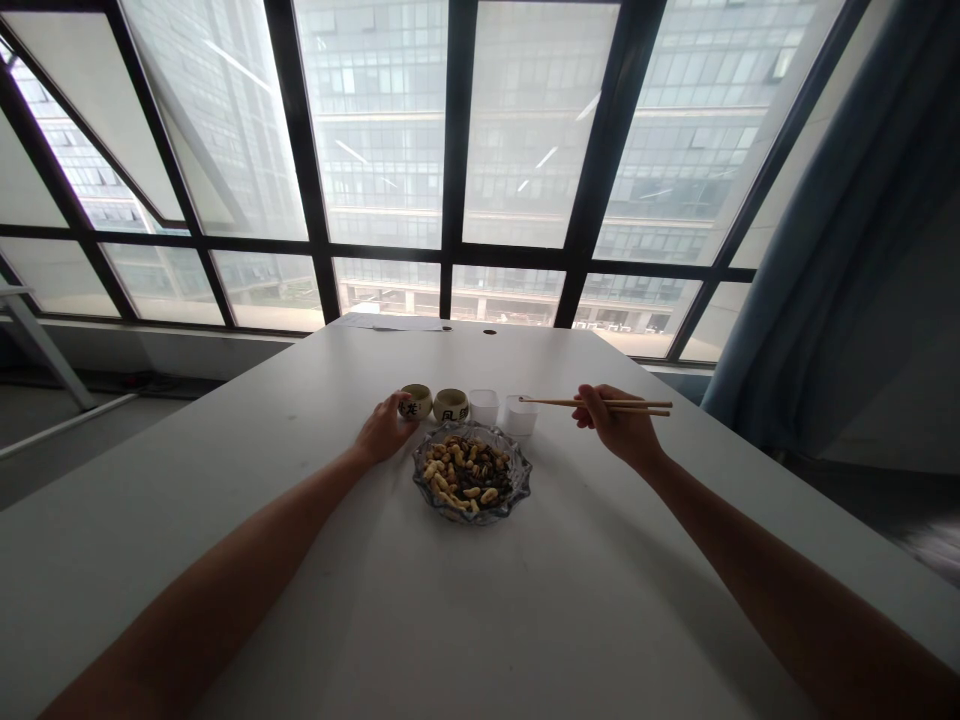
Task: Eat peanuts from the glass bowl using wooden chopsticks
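My right hand [611, 420] holds a pair of wooden chopsticks [637, 407], their tips over the rightmost clear cup [520, 417]; something small and dark shows at the tips. My left hand [385, 428] has its fingers round the left side of a greenish cup with dark writing [415, 404]. A similar cup [451, 406] stands beside it, then another clear cup [483, 405], all in a row. In front of the row is a scalloped glass bowl [519, 485] holding peanuts [450, 493] and dark seeds [491, 466].
The white table [480, 610] stretches away to large framed windows. Near its far edge lie a flat sheet [397, 325] and a dark round spot [490, 332]. A blue curtain [810, 240] hangs at the right, and a white metal frame [52, 350] stands at the left.
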Action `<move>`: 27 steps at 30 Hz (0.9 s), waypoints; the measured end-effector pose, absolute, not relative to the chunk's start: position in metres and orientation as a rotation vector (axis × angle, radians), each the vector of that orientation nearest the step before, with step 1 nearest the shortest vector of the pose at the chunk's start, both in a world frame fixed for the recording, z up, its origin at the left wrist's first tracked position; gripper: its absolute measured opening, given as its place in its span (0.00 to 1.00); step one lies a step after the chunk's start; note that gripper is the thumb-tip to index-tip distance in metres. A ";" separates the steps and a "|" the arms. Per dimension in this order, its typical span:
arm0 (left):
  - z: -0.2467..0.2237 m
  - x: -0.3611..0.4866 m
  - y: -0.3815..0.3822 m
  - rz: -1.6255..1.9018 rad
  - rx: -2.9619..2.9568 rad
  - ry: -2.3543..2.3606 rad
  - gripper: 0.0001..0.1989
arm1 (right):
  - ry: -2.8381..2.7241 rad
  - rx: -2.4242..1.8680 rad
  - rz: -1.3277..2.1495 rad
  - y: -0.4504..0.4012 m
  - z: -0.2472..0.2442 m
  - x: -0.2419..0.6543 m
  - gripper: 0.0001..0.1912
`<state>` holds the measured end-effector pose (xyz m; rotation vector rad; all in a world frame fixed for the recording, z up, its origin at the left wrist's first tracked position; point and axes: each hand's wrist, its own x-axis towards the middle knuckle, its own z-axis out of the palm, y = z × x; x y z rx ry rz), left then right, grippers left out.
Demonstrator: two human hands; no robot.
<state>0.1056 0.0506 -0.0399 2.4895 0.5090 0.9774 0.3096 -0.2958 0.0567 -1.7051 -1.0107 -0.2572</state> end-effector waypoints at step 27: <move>-0.044 0.107 0.051 0.976 2.480 0.496 0.24 | -1.073 -1.790 -0.165 -0.294 0.053 0.314 0.30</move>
